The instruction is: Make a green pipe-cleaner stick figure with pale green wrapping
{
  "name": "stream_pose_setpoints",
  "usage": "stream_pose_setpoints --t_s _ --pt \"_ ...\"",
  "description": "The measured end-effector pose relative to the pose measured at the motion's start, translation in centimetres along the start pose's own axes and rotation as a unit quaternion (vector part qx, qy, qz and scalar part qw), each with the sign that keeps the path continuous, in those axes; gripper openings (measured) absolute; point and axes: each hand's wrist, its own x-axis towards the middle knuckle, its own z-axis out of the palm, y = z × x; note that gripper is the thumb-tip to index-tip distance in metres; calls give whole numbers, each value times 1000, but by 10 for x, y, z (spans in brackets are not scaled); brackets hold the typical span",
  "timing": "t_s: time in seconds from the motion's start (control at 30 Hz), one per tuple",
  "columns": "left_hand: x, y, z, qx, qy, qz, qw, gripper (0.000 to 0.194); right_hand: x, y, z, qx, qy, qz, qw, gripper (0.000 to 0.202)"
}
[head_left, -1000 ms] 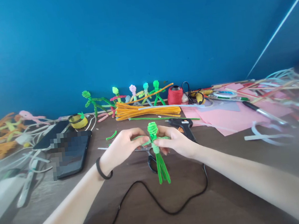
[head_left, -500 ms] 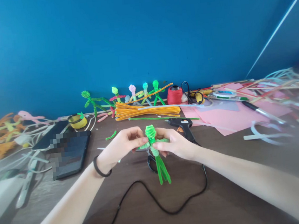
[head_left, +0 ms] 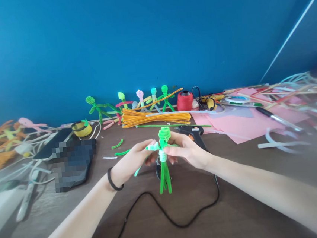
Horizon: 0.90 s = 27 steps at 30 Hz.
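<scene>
A green pipe cleaner figure [head_left: 164, 135] is held upright above the table, with a coiled head, a pale green wrapped body and straight green strands hanging as legs. My right hand [head_left: 186, 150] pinches its body and the arm on that side, which the fingers mostly cover. On the other side, my left hand [head_left: 139, 154] is closed at the figure's pale green coiled arm [head_left: 152, 147], whose end points left. Behind and below the figure, black-handled scissors [head_left: 158, 171] lie partly hidden.
Several finished pipe cleaner figures [head_left: 165, 97] lean against the blue wall behind an orange pipe cleaner bundle [head_left: 155, 116]. A black glue gun [head_left: 195, 133] lies behind my right hand, its cable [head_left: 151, 196] looping in front. Phones [head_left: 78, 164] lie left; pink paper [head_left: 232, 125] lies right.
The figure has shifted slightly right and up and turned, its legs now hanging straighter. My left hand has moved right and lower, uncovering green scraps on the table; the figure's left-side arm now shows more.
</scene>
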Motion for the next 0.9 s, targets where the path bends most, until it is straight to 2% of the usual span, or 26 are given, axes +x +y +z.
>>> stream_pose_setpoints --t_s 0.2,0.3,0.43,0.5,0.57,0.73,0.9 --pt "1 0 5 140 74 51 986 17 2 4 -1 10 31 -12 999 13" --pt "0 1 9 190 94 66 975 16 3 4 -3 1 44 -12 999 13" --pt "-1 2 14 139 91 79 983 10 4 3 -4 -4 67 -5 998 15" --pt "-2 2 16 108 102 84 985 19 5 2 -5 -4 71 -2 997 16" --pt "-3 1 16 119 129 86 981 25 5 2 -4 -9 68 -3 998 16" --pt "-5 0 12 237 178 115 948 19 4 -1 -3 -33 59 -6 998 13" --pt "-4 0 8 325 198 203 902 16 3 -2 -2 -46 57 4 997 14"
